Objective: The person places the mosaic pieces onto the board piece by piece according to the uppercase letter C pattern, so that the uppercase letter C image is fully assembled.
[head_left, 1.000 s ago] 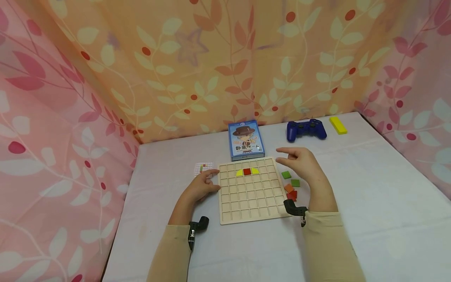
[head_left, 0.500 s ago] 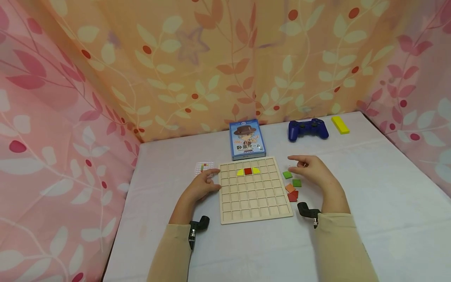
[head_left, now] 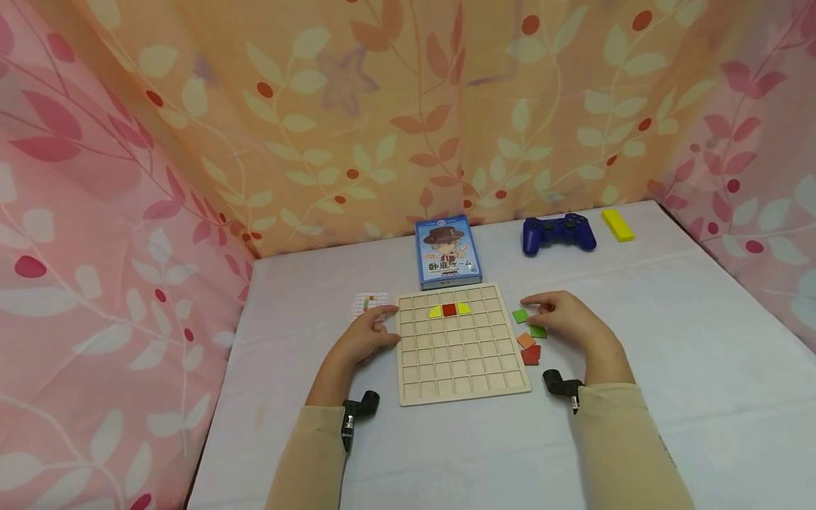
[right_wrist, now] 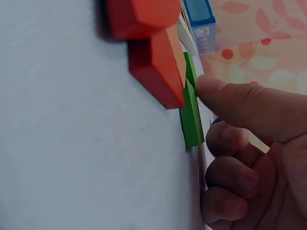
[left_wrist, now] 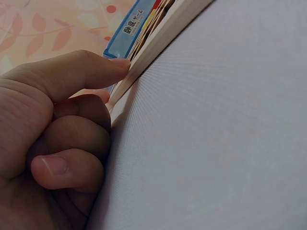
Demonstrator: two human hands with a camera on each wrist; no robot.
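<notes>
Your right hand rests on the surface just beside the right edge of the wooden grid board, its thumb touching the edge of a green tile; the other fingers are curled beside it, and you cannot tell from these views whether the grip has closed on the tile or only touches it. A second green tile lies flat just beyond the fingertips, and an orange tile and a red tile lie overlapping nearer to you, all between the board and your right wrist. The board sits flat at the middle of the surface, with a yellow, red and yellow piece in a row near its far edge. Your left hand holds the board's left edge, thumb on top and fingers curled below. A small pattern card lies by that hand. Along the far edge of the surface stand a blue game box, a blue game controller and a yellow block toward the far right corner.
</notes>
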